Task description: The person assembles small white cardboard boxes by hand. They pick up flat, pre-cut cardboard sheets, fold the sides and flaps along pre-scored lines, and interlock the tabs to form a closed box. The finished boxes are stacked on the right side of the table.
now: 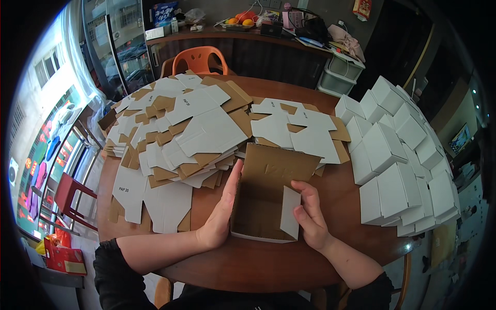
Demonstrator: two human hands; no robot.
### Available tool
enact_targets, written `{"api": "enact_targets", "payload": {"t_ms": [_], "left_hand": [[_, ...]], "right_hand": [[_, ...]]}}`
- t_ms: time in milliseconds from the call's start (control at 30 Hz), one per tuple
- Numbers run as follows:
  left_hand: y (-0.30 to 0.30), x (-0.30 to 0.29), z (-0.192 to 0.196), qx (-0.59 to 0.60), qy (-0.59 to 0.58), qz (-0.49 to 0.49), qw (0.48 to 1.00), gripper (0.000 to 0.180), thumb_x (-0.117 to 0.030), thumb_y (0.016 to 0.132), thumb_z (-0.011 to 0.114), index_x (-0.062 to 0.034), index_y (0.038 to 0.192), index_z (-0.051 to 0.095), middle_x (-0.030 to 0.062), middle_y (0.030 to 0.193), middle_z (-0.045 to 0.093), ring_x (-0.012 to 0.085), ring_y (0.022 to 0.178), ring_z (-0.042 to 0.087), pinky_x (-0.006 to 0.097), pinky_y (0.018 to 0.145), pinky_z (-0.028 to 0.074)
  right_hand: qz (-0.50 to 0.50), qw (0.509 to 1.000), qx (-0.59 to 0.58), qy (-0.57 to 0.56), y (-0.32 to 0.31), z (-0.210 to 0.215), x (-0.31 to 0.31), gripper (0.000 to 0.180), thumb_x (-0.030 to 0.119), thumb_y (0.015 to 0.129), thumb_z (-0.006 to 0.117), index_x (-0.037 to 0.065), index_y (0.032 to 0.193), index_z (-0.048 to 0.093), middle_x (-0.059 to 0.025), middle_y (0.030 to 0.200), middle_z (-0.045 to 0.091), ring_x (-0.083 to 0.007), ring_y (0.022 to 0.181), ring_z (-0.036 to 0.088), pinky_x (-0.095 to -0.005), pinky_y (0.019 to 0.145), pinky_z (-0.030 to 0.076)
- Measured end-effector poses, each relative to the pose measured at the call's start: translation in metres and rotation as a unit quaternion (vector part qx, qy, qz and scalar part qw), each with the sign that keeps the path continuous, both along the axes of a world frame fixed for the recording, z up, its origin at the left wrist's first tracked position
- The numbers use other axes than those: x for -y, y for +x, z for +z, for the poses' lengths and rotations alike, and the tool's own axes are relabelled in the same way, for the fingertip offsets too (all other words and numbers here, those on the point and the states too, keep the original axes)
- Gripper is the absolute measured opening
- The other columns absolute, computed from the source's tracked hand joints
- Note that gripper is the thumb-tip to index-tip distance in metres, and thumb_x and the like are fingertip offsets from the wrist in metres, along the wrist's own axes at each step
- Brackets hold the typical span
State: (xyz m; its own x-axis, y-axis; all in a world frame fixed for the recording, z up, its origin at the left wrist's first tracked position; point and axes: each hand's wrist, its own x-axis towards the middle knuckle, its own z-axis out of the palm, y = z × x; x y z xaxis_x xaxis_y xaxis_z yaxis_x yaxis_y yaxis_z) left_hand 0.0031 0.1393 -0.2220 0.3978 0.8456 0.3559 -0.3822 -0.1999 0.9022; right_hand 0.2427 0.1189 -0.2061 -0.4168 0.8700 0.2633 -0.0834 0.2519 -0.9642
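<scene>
A partly folded cardboard box, brown inside and white outside, stands before me near the table's front edge. Its top is open, with the brown back panel raised and a white side flap standing at the right. My left hand lies flat along the box's left side, fingers stretched out. With bent fingers and thumb, my right hand grips the box at its right flap. Beyond the box lie overlapping piles of flat cardboard blanks, white on one face and brown on the other.
On the right of the wooden table, a tall stack of closed white boxes rises. A smaller pile of blanks lies at the far middle. An orange chair stands behind the table, and a red stool at the left.
</scene>
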Motion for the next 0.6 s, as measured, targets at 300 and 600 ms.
{"api": "enact_targets", "payload": {"t_ms": [300, 600], "left_hand": [[-0.002, 0.006, 0.014, -0.048, -0.005, -0.025, 0.999, 0.073, -0.033, 0.107, 0.034, -0.0054, 0.162, -0.006, 0.0145, 0.168, 0.008, 0.0247, 0.154, 0.015, 0.038, 0.122, 0.015], [-0.002, 0.01, 0.02, -0.053, 0.017, 0.006, 0.998, 0.07, -0.011, 0.104, 0.037, 0.0015, 0.161, -0.002, 0.0166, 0.168, 0.011, 0.0243, 0.154, 0.014, 0.035, 0.122, 0.012]], "right_hand": [[0.009, 0.999, -0.033, 0.017, -0.004, 0.003, -0.002, 0.063, 0.019, 0.107, 0.048, 0.009, 0.159, 0.013, -0.0095, 0.148, 0.036, -0.0166, 0.132, 0.038, -0.0355, 0.112, 0.029], [0.006, 0.999, -0.033, 0.033, -0.007, 0.004, -0.003, 0.063, 0.013, 0.105, 0.047, 0.009, 0.158, 0.013, -0.0131, 0.152, 0.033, -0.0198, 0.139, 0.034, -0.0384, 0.117, 0.024]]}}
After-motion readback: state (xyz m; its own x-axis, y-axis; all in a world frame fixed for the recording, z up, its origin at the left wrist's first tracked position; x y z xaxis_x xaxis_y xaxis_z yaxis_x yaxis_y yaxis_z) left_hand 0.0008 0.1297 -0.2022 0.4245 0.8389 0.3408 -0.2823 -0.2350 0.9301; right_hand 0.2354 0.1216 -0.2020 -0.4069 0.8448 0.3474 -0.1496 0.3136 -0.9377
